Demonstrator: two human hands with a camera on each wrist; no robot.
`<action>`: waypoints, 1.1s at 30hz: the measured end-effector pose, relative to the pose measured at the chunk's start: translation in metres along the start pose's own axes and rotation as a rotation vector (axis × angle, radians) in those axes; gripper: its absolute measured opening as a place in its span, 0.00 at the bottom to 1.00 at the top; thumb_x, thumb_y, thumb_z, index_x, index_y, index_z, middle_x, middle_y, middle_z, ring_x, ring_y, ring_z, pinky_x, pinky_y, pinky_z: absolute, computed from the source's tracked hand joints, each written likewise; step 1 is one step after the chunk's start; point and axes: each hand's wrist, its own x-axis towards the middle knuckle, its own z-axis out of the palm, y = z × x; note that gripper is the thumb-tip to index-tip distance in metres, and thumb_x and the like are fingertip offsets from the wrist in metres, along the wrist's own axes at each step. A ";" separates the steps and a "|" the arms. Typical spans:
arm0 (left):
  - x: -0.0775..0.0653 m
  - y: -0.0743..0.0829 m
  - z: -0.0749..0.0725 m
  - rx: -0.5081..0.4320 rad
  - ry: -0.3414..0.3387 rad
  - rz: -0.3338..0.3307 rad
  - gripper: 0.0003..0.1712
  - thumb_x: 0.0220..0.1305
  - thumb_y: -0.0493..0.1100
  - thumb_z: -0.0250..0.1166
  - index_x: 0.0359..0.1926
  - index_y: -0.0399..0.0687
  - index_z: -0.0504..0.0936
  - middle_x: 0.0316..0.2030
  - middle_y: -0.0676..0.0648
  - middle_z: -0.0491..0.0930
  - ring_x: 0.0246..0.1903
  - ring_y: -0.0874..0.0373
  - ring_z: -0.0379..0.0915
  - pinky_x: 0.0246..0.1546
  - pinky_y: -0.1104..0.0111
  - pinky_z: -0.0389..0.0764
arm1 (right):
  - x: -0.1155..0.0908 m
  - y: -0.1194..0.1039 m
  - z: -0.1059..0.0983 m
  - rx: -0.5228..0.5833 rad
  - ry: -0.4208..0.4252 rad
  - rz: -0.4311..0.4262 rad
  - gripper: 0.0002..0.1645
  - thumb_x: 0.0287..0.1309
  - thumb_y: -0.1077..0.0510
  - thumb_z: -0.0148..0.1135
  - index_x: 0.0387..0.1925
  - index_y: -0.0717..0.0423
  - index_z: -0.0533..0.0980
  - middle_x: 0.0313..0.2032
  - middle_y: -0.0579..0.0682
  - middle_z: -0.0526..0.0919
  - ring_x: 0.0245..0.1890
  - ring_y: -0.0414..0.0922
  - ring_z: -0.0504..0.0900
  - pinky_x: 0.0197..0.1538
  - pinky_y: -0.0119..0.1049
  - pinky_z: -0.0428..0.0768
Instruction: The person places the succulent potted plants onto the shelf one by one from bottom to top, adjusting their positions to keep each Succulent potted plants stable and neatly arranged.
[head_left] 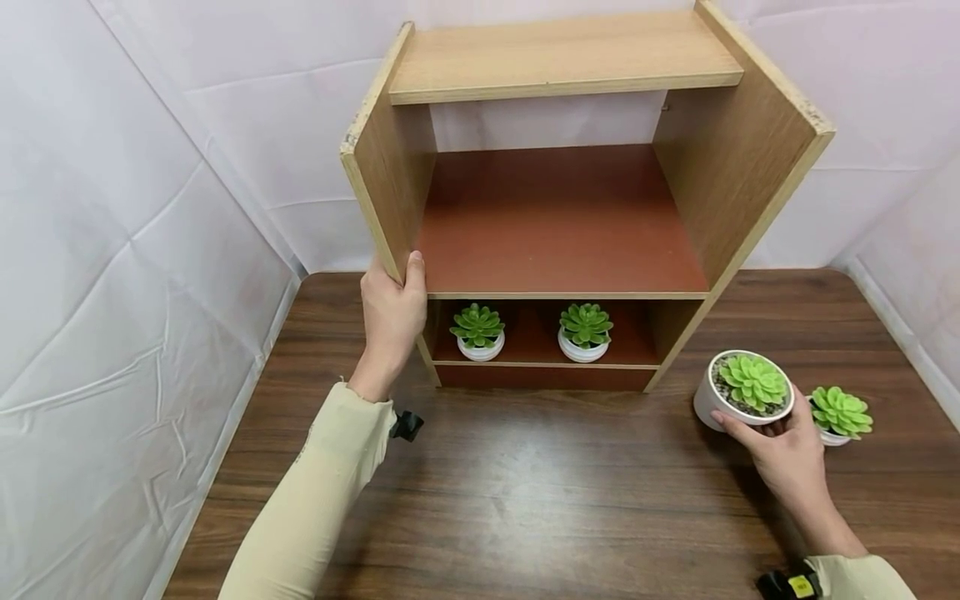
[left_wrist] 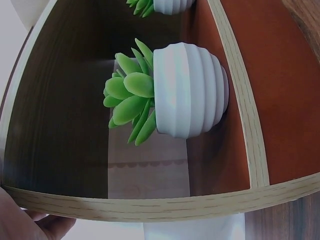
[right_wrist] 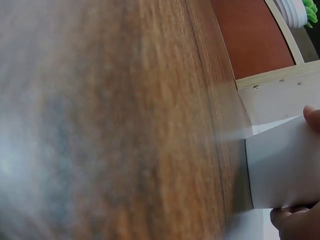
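Observation:
My left hand (head_left: 393, 307) grips the left side panel of a wooden shelf unit (head_left: 566, 79), thumb on the panel's inner side. Two succulents in ribbed white pots, the left one (head_left: 478, 332) and the right one (head_left: 585, 333), stand on its low compartment; the left wrist view shows one ribbed pot (left_wrist: 190, 90) close up. On the right, my right hand (head_left: 787, 454) holds a larger smooth white pot with a green succulent (head_left: 744, 390), thumb at the near side. In the right wrist view this pot (right_wrist: 282, 165) has its base at the tabletop.
Another potted succulent (head_left: 838, 414) stands on the brown wooden table (head_left: 517, 500), just right of the right hand and partly hidden by it. White cloth walls (head_left: 135, 250) enclose the table at the back and sides. The shelf's upper compartment has a reddish-brown board (head_left: 558, 221).

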 end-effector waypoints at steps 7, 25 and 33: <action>-0.001 0.001 -0.001 0.004 -0.019 -0.026 0.10 0.70 0.41 0.57 0.33 0.39 0.71 0.17 0.46 0.65 0.17 0.54 0.61 0.23 0.63 0.65 | 0.000 0.003 -0.002 -0.070 0.017 -0.014 0.48 0.41 0.80 0.72 0.66 0.56 0.68 0.55 0.48 0.72 0.53 0.38 0.74 0.47 0.19 0.73; 0.002 0.001 0.000 0.007 -0.025 -0.019 0.11 0.70 0.41 0.57 0.31 0.40 0.70 0.17 0.46 0.65 0.17 0.54 0.61 0.22 0.62 0.65 | 0.000 -0.002 -0.001 -0.110 0.037 -0.014 0.48 0.42 0.79 0.73 0.66 0.56 0.69 0.55 0.49 0.72 0.51 0.39 0.75 0.47 0.20 0.73; 0.000 0.001 -0.001 0.013 -0.022 -0.021 0.11 0.70 0.41 0.57 0.31 0.41 0.70 0.16 0.46 0.65 0.17 0.54 0.60 0.21 0.63 0.64 | -0.001 -0.010 0.002 -0.130 0.030 -0.012 0.48 0.43 0.77 0.73 0.67 0.55 0.68 0.56 0.48 0.72 0.52 0.38 0.75 0.47 0.19 0.73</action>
